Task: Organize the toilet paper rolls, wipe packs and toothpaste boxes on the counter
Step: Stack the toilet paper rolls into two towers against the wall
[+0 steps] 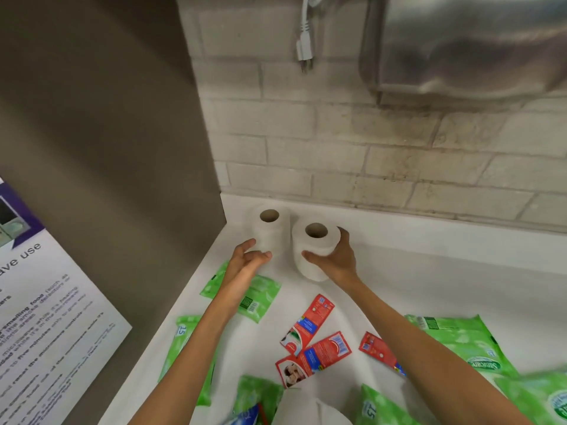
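Near the middle of the frame, your right hand (337, 259) has its grip curled round an upright white toilet paper roll (319, 246) on the white table (429, 286). Set it flat, just beside the second white paper roll (271, 234) in the corner, where your left hand (245, 259) hovers loosely open, holding nothing. Below, green plastic wipe packs (264, 297) and red cardboard toothpaste boxes (313, 320) lie loose; no container shows.

Toilet paper rolls (271, 237): soft matt white paper, brown card cores. Wipe packs (460, 342): shiny crinkled green plastic film. Toothpaste boxes (310, 323): glossy printed card. Counter (429, 286): smooth white, faint sheen. Brick wall (337, 148): rough, painted, scuffed matt. Wall unit (460, 41): brushed metal, dull reflections. Side panel (107, 118): smooth, matt.
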Motion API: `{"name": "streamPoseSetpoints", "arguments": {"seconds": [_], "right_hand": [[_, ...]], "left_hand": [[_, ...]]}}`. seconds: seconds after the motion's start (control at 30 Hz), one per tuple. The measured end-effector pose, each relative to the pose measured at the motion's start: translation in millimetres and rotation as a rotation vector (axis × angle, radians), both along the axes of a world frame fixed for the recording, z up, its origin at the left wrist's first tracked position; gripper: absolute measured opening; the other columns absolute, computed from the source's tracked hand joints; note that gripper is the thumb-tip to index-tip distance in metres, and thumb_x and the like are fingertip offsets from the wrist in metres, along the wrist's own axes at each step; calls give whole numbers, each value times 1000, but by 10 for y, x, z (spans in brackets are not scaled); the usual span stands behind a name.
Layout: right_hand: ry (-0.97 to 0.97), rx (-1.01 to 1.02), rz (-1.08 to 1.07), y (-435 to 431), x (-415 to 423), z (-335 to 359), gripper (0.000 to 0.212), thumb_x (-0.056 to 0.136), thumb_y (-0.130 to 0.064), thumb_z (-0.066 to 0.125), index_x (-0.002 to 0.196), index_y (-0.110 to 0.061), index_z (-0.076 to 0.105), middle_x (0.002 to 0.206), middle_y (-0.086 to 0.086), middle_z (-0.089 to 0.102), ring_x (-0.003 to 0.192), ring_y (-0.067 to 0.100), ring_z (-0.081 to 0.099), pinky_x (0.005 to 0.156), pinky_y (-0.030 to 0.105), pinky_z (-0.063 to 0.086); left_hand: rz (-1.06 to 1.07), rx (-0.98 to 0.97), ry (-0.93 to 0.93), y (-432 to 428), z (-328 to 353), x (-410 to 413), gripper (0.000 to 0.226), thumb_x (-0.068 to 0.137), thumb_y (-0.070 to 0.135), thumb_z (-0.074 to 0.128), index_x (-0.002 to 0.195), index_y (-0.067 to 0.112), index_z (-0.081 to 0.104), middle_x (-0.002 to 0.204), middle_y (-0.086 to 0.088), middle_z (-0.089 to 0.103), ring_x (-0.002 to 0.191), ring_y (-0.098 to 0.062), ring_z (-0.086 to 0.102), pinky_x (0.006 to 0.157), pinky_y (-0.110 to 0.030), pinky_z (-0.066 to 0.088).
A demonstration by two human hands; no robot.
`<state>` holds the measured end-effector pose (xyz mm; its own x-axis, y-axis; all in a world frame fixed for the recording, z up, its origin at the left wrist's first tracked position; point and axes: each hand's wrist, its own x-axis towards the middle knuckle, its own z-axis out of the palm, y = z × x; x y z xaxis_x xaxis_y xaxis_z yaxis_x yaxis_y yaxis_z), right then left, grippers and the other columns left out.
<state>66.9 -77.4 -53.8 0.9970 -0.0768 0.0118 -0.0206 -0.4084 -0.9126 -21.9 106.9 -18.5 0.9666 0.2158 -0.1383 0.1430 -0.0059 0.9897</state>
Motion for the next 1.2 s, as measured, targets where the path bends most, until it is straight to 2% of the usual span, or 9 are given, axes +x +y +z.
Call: {"name": "streamPoseSetpoints", "arguments": {"seconds": [0.2, 0.3, 0.4, 0.53, 0.73, 1.2], "right_hand": [[-16, -16, -30, 110, 76, -232, 93, 56, -34, 86, 131, -17, 33, 125, 4, 58, 113, 27, 58, 82, 29, 44], [-24, -6, -18, 103, 83, -267, 98, 57, -34, 86, 134, -16, 30, 131, 5, 54, 118, 27, 55, 91, 36, 47], [-52, -99, -29, 85, 52, -275, 114, 53, -43, 86, 142, -17, 21, 141, 6, 41, 129, 28, 42, 104, 44, 42], [-58, -240, -106, 79, -23, -347, 117, 52, -54, 82, 144, -18, 19, 140, 9, 39, 129, 29, 38, 103, 42, 38], [-32, -213, -123, 160, 53, -364, 106, 57, -47, 82, 141, -14, 26, 137, 9, 44, 127, 27, 42, 101, 39, 41], [-38, -191, -147, 221, 327, -287, 103, 56, -44, 84, 138, -13, 29, 135, 10, 45, 125, 29, 43, 97, 42, 43]], "left_hand": [[14, 26, 1, 5, -132, 55, 42, 85, 26, 62, 122, 31, 43, 111, 0, 57, 98, 0, 54, 77, -16, 41], [5, 26, 3, 13, -184, 69, 45, 85, 26, 62, 125, 29, 42, 113, -2, 57, 99, -2, 55, 79, -18, 43], [2, 21, 12, 0, -225, 80, 46, 85, 27, 62, 126, 29, 42, 112, 0, 57, 99, -2, 55, 78, -18, 43], [0, 11, 20, -21, -259, 100, 47, 85, 26, 63, 126, 29, 42, 106, 4, 58, 98, -1, 56, 74, -17, 42], [-3, 20, 40, 2, -293, 107, 46, 84, 26, 63, 125, 30, 43, 111, 0, 57, 99, -3, 56, 75, -18, 42], [1, 21, 43, 85, -314, 147, 44, 85, 23, 63, 124, 30, 44, 110, -2, 59, 100, -6, 57, 81, -23, 43]]}}
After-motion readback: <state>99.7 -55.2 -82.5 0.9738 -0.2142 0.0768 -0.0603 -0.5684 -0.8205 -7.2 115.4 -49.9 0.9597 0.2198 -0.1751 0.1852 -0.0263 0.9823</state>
